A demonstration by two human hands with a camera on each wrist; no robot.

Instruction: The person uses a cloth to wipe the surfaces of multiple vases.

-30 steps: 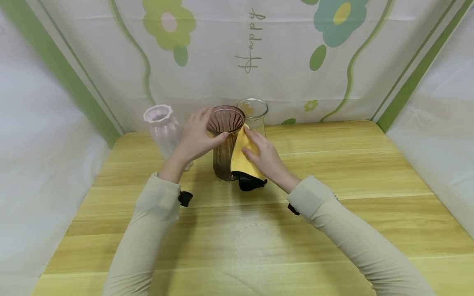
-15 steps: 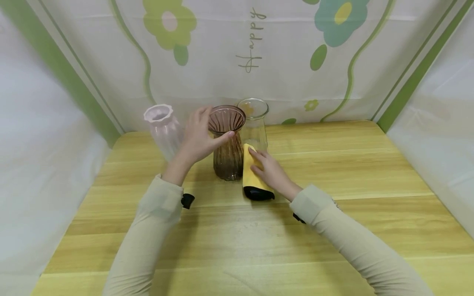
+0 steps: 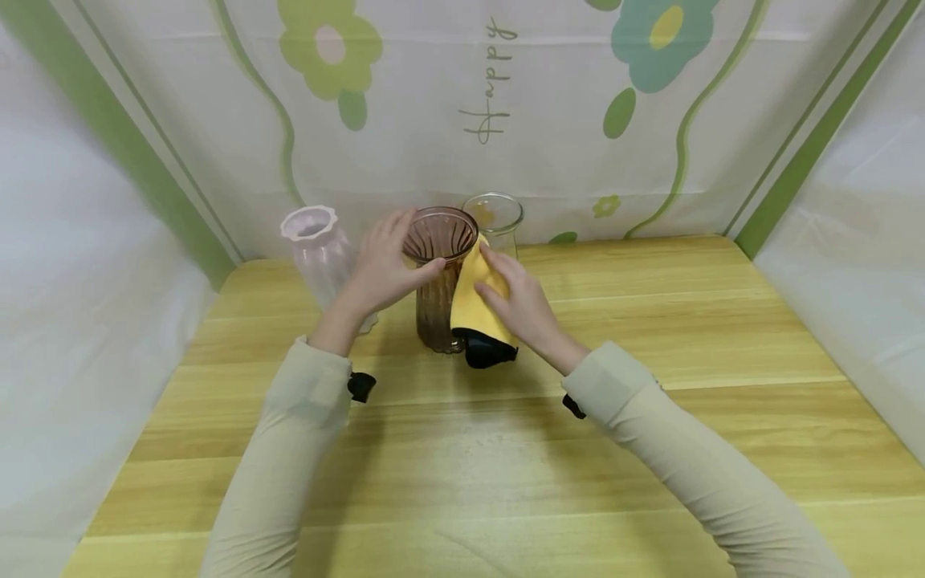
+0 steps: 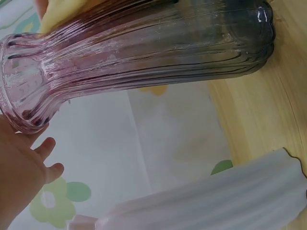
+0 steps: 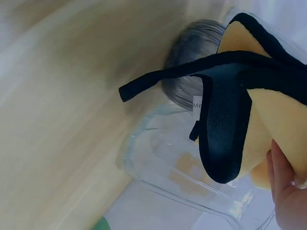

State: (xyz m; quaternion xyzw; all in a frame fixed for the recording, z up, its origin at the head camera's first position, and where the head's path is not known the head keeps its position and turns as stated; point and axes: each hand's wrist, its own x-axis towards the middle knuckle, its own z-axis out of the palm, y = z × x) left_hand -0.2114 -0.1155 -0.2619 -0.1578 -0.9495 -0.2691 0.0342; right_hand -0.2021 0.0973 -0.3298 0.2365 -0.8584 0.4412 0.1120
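A ribbed purple glass vase (image 3: 437,301) stands upright near the middle of the table. My left hand (image 3: 383,265) holds it around the rim from the left, thumb in front and fingers behind; in the left wrist view some fingers of that hand (image 4: 19,167) are spread off the glass. With my right hand (image 3: 522,301) I grip a folded yellow cloth (image 3: 477,301) with black edging, pressed against the vase's right side. The right wrist view shows the cloth's black strap and a small white label. Part of the vase is hidden by the cloth.
A pale pink vase (image 3: 321,261) with a scalloped rim stands left, partly behind my left hand. Behind and right of the purple vase is a clear glass vase (image 3: 495,210), its lower part mostly hidden. A flower-printed curtain (image 3: 556,144) hangs at the wooden table's (image 3: 723,345) back edge.
The right hand slid down with the cloth along the vase's right side half a second ago, and is back up near the rim now. The left hand stays at the rim.
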